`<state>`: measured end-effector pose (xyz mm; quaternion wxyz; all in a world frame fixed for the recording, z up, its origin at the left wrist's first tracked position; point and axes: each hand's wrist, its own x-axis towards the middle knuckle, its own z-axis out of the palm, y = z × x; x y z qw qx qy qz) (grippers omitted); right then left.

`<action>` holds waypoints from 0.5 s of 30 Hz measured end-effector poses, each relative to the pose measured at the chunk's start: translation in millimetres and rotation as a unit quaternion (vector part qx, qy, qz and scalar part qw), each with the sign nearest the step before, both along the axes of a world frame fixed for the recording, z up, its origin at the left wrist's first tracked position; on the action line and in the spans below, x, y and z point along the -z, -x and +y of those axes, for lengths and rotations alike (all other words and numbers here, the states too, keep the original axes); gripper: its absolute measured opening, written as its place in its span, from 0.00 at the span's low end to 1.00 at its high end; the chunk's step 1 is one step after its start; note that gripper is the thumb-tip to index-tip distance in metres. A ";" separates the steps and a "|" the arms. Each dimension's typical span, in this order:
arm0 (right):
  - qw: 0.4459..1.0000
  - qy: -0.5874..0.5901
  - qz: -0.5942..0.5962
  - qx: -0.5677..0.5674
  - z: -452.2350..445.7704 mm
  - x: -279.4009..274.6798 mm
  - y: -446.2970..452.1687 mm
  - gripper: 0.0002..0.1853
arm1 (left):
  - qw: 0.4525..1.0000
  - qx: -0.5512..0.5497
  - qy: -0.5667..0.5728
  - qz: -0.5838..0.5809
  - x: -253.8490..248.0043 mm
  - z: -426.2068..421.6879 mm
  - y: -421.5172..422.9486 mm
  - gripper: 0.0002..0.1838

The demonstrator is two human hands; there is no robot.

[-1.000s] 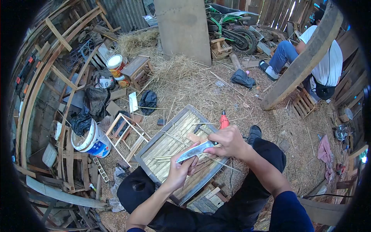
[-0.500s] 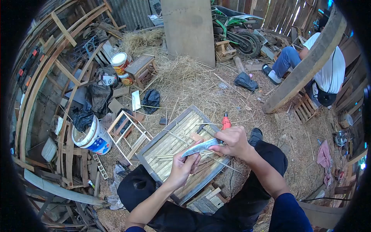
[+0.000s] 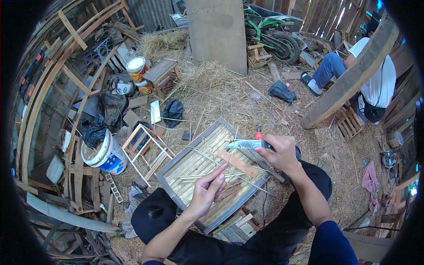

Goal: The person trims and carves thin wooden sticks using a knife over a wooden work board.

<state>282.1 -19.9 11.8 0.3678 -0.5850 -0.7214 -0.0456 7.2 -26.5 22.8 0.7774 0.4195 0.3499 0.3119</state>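
Observation:
My right hand is closed round the handle of a knife, its blade pointing left above the slatted bamboo table. Lower and to the left, my left hand has thumb and forefinger pinched together; whatever lies between them is too small to make out. A flat tan piece lies on the tabletop between my hands. Several thin strips rest on the slats beside my left hand. Behind the knife the tip of a red tool shows.
A slanting wooden post stands at the right, with a seated person behind it. Left of the table are a small wooden frame and a white bucket. A motorbike stands at the back.
The knife has moved up and away from my left hand, with my right hand round it. The flat tan piece is now more exposed.

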 end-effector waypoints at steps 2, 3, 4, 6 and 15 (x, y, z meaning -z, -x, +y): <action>0.996 0.016 0.067 0.060 2.6 -2.3 -6.6 0.19 | 1.000 0.019 -0.012 0.015 0.9 -1.5 -0.3 0.23; 0.983 0.034 0.138 0.115 7.8 -5.6 -13.4 0.18 | 0.998 0.040 -0.031 0.032 4.7 -5.0 2.6 0.23; 0.962 0.051 0.206 0.171 9.7 -8.4 -20.0 0.18 | 0.996 0.063 -0.049 0.047 8.8 -9.0 4.5 0.22; 0.966 0.019 0.188 0.174 8.3 -13.6 -37.9 0.17 | 0.997 0.048 -0.042 0.033 15.3 -10.9 2.4 0.22; 0.956 0.160 0.243 -0.028 -0.1 -6.2 16.1 0.16 | 0.999 -0.024 -0.002 0.048 22.7 4.2 2.0 0.23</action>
